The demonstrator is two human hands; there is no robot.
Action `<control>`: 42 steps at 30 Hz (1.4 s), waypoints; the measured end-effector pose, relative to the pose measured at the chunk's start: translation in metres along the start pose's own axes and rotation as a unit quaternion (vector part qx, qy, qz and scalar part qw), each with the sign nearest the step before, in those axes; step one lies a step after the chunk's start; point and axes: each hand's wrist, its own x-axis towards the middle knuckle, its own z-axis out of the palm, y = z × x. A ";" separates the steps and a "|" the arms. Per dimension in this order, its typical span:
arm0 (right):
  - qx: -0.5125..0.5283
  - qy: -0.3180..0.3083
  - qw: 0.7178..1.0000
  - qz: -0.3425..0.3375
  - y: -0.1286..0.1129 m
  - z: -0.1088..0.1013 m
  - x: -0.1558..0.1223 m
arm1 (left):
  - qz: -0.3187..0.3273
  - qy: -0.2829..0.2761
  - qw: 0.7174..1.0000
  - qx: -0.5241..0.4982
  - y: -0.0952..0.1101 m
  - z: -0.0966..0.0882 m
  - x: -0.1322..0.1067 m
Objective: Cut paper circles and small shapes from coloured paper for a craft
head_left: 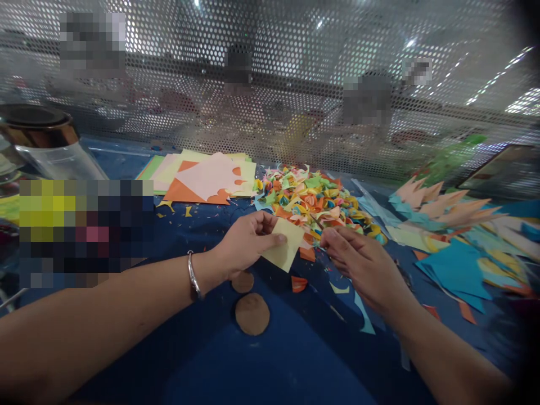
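Note:
My left hand (pixel 248 242) pinches a pale yellow square of paper (pixel 286 247) between thumb and fingers, held above the blue table. Just right of the paper, my right hand (pixel 358 256) is closed with its fingertips together. A thin dark pointed tool (pixel 316 222) sticks out from them toward the paper; its kind is too small to tell. Behind both hands lies a heap of small cut and curled paper pieces (pixel 312 194) in many colours. Two brown round discs (pixel 252 314) rest below my left hand. An orange paper scrap (pixel 299 284) lies between the hands.
Coloured paper sheets (pixel 202 174) are stacked at the back left, near a lidded clear jar (pixel 50 152). At right stand folded peach paper points (pixel 447 205) beside blue paper squares (pixel 453 267). A perforated metal screen (pixel 278 112) borders the table's back, with people behind it.

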 end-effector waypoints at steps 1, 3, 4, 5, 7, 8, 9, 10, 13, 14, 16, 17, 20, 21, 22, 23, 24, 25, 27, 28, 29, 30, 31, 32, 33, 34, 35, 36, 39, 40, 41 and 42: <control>0.007 -0.008 1.000 -0.001 -0.002 0.002 -0.001 | 0.001 0.008 1.000 -0.009 0.000 0.001 -0.001; 0.013 -0.026 1.000 -0.009 -0.006 0.006 -0.003 | 0.007 0.021 1.000 -0.020 0.001 0.005 -0.003; 0.013 -0.037 0.999 -0.015 -0.008 0.009 -0.005 | 0.011 0.027 0.999 -0.024 0.001 0.007 -0.004; 0.012 -0.048 0.999 -0.021 -0.011 0.011 -0.006 | 0.016 0.031 0.999 -0.029 0.001 0.009 -0.005; 0.005 -0.067 0.997 -0.037 -0.015 0.014 -0.008 | 0.026 0.037 0.998 -0.041 0.001 0.012 -0.008; 0.001 -0.073 0.996 -0.045 -0.017 0.016 -0.009 | 0.029 0.037 0.998 -0.048 0.001 0.014 -0.009; -0.001 -0.077 0.996 -0.052 -0.018 0.016 -0.009 | 0.030 0.034 0.997 -0.056 0.001 0.015 -0.011; -0.002 -0.080 0.995 -0.059 -0.019 0.016 -0.010 | 0.027 0.028 0.997 -0.063 0.001 0.016 -0.012; -0.008 -0.075 0.995 -0.072 -0.019 0.015 -0.010 | -0.007 -0.017 0.998 -0.066 -0.001 0.018 -0.015; -0.012 -0.068 0.995 -0.075 -0.018 0.014 -0.010 | -0.022 -0.032 0.997 -0.060 -0.002 0.018 -0.015; -0.019 -0.051 0.995 -0.080 -0.016 0.012 -0.009 | -0.041 -0.046 0.997 -0.051 -0.002 0.018 -0.016; -0.019 -0.047 0.996 -0.078 -0.015 0.012 -0.009 | -0.041 -0.041 0.997 -0.054 -0.002 0.018 -0.015; -0.009 -0.047 0.997 -0.062 -0.012 0.011 -0.008 | -0.021 0.003 0.997 -0.079 0.002 0.017 -0.015; -0.007 -0.051 0.997 -0.058 -0.011 0.012 -0.008 | -0.016 0.018 0.996 -0.084 0.003 0.017 -0.014; -0.008 -0.056 0.997 -0.057 -0.011 0.012 -0.007 | -0.015 0.029 0.996 -0.087 0.004 0.017 -0.014; -0.010 -0.060 0.997 -0.057 -0.011 0.012 -0.007 | -0.016 0.034 0.995 -0.092 0.005 0.017 -0.014; -0.013 -0.063 0.996 -0.057 -0.012 0.013 -0.008 | -0.016 0.036 0.994 -0.101 0.005 0.017 -0.014; -0.016 -0.066 0.996 -0.057 -0.013 0.013 -0.008 | -0.015 0.035 0.993 -0.114 0.005 0.017 -0.014; -0.021 -0.072 0.996 -0.057 -0.014 0.013 -0.008 | -0.009 0.028 0.989 -0.148 0.006 0.018 -0.014; -0.024 -0.073 0.995 -0.059 -0.015 0.013 -0.008 | -0.005 0.023 0.986 -0.163 0.006 0.018 -0.014; -0.028 -0.073 0.995 -0.062 -0.015 0.013 -0.008 | 0.000 0.017 0.984 -0.175 0.006 0.018 -0.014; -0.033 -0.071 0.995 -0.065 -0.016 0.012 -0.009 | 0.003 0.011 0.983 -0.183 0.005 0.019 -0.015; -0.038 -0.067 0.995 -0.068 -0.016 0.012 -0.009 | 0.005 0.005 0.982 -0.187 0.005 0.019 -0.015; -0.041 -0.063 0.995 -0.072 -0.016 0.012 -0.009 | 0.004 0.000 0.982 -0.187 0.005 0.019 -0.015; -0.042 -0.061 0.994 -0.076 -0.016 0.012 -0.009 | 0.001 -0.005 0.983 -0.184 0.005 0.020 -0.015; -0.041 -0.062 0.994 -0.078 -0.016 0.012 -0.009 | -0.005 -0.011 0.984 -0.176 0.005 0.020 -0.016; -0.038 -0.066 0.994 -0.079 -0.016 0.012 -0.009 | -0.011 -0.021 0.986 -0.165 0.005 0.020 -0.016; -0.036 -0.071 0.994 -0.078 -0.017 0.012 -0.009 | -0.015 -0.032 0.988 -0.153 0.005 0.020 -0.016; -0.038 -0.072 0.994 -0.070 -0.018 0.012 -0.010 | -0.013 -0.037 0.993 -0.112 0.006 0.018 -0.015; -0.039 -0.068 0.995 -0.067 -0.018 0.011 -0.011 | -0.010 -0.026 0.994 -0.102 0.006 0.017 -0.014; -0.037 -0.063 0.995 -0.066 -0.018 0.009 -0.011 | -0.007 -0.012 0.995 -0.097 0.006 0.015 -0.013; -0.036 -0.058 0.995 -0.066 -0.017 0.008 -0.012 | -0.005 0.001 0.995 -0.099 0.006 0.014 -0.012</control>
